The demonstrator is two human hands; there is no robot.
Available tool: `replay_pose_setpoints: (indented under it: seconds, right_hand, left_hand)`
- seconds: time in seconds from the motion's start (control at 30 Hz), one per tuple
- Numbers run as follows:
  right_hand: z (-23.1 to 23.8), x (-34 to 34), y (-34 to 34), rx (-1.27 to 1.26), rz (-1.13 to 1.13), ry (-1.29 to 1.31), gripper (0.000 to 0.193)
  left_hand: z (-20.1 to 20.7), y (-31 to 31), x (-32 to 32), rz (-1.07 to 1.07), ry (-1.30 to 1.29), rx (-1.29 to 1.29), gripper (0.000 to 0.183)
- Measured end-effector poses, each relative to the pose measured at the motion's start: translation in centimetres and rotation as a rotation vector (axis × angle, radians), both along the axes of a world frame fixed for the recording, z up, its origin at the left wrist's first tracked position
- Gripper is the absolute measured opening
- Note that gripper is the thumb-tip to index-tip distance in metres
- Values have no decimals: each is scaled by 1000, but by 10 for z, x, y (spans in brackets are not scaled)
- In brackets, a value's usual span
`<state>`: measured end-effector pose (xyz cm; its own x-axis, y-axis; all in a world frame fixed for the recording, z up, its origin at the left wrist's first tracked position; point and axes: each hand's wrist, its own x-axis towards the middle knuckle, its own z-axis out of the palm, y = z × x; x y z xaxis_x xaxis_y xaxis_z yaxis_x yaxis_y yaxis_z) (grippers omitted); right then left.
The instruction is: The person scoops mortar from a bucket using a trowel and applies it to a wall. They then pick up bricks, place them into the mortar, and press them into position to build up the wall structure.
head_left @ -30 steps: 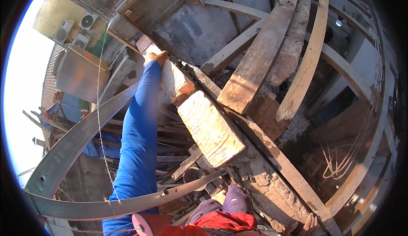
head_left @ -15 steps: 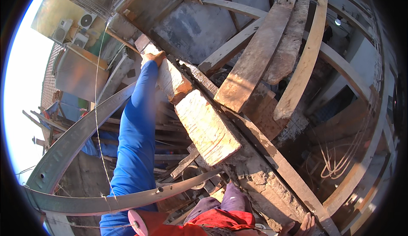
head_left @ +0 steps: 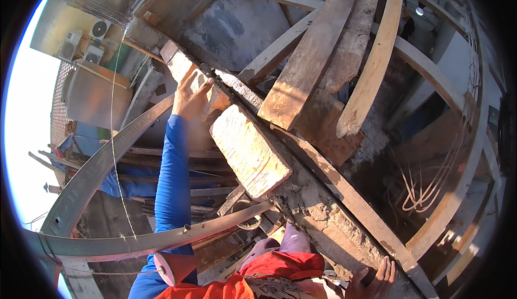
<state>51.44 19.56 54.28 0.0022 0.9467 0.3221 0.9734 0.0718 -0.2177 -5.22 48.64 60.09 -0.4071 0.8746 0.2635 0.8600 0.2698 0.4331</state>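
My left hand [head_left: 189,95] lies with spread fingers against the edge of a pale brick [head_left: 175,62] on top of the wall. Directly nearer to me along the wall sits another brick [head_left: 250,151], its face scored and brightly lit. At the lower right my right hand [head_left: 376,280] rests on the wall top [head_left: 323,218], fingers stretched out beside a long wooden plank [head_left: 358,207]. Neither hand grips anything that I can see. A reddish spool or cone with a pink round end [head_left: 166,271] is close to my left sleeve, with string running from it.
A curved metal beam [head_left: 145,246] crosses in front of me over my left arm. A thin string [head_left: 114,153] hangs left of it. Several boards, among them a broad one [head_left: 307,67], slope away beyond the wall. Looped wires [head_left: 417,199] hang over a deep drop at right.
My left hand has shifted nearer to me along the far brick, and its fingers have opened out. My right hand stays on the wall. The view has turned slightly.
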Motion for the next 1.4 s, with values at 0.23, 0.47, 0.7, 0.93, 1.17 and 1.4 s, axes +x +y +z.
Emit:
replay_pose_setpoints:
  seconds: [0.23, 0.47, 0.7, 0.93, 1.17, 1.4]
  right_hand:
    - [13, -7, -1, -26, -42, 9, 45]
    - [14, -6, -8, -10, -24, -39, 40]
    - [-6, -3, -8, 69, -94, -86, 40]
    - [-4, -5, -6, 91, -114, -56, 41]
    - [-5, -3, -7, 72, -86, -49, 40]
    - [-3, -4, -7, 72, -86, -47, 39]
  left_hand:
    - [12, -5, 27, 174, -80, -114, 86]
    - [-1, -5, 13, 239, -31, -63, 89]
    - [20, -39, 78, -212, 45, 163, 100]
    - [52, -83, 118, -1107, 445, -272, 116]
    - [35, -87, 112, -1018, 349, -239, 113]
    - [39, -83, 120, -1033, 319, -198, 107]
